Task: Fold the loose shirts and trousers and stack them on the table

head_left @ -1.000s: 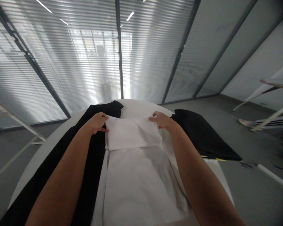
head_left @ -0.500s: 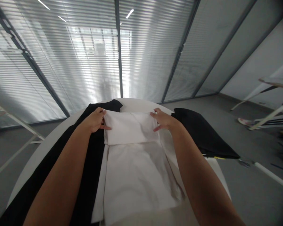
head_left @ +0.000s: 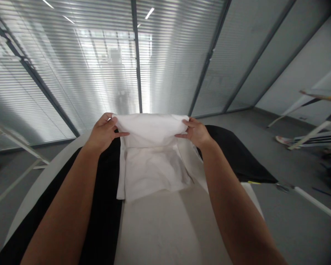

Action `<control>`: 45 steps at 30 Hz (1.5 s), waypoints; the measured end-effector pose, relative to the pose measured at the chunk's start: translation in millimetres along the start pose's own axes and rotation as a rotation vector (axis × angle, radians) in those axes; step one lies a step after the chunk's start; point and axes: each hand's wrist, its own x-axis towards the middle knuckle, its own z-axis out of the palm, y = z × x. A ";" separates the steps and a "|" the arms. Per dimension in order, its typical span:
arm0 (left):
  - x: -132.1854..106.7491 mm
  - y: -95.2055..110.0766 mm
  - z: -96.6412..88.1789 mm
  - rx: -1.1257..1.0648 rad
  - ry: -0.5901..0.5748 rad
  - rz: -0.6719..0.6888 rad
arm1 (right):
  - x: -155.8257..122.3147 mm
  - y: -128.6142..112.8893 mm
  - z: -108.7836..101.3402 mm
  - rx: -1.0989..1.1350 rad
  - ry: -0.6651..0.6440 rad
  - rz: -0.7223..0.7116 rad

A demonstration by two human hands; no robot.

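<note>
Fingers pinched on a raised white cloth: watch for an uneven pull

Head view: your left hand and right hand each grip one upper corner of the white cloth. On each hand the thumb lies across the front and the other fingers curl behind, closed narrowly on the fabric. Your hands stand well apart, with the top edge of the cloth running between them in a soft, slightly sagging roll.

Below your fingers, the wrinkled lower part of the cloth ends at a loose hem above a pale tabletop. A long black cloth band runs beneath your left forearm, and a black cloth flap lies just beyond your right fingers.

Each pinch seems to hold only a little fabric, so a relaxed thumb could let a corner drop. A stronger pull from one hand could skew the edge, while the sag could deepen if your hands drift together. Lowering the cloth off-line could also trap the wrinkles or drag the black flap.
</note>
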 end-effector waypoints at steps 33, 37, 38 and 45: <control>-5.1 -29.3 -0.1 1.032 -0.233 -0.767 | -7.3 29.3 31.7 -1.639 -0.420 0.126; -5.5 -26.6 -8.7 0.895 -0.241 -0.753 | -3.6 30.9 14.4 -1.569 -0.278 0.290; -5.5 -25.8 -10.1 0.868 -0.240 -0.744 | -3.9 28.8 10.3 -1.499 -0.248 0.358; -8.1 -17.7 -25.8 0.643 -0.314 -0.778 | -10.6 12.1 -7.1 -1.060 -0.266 0.412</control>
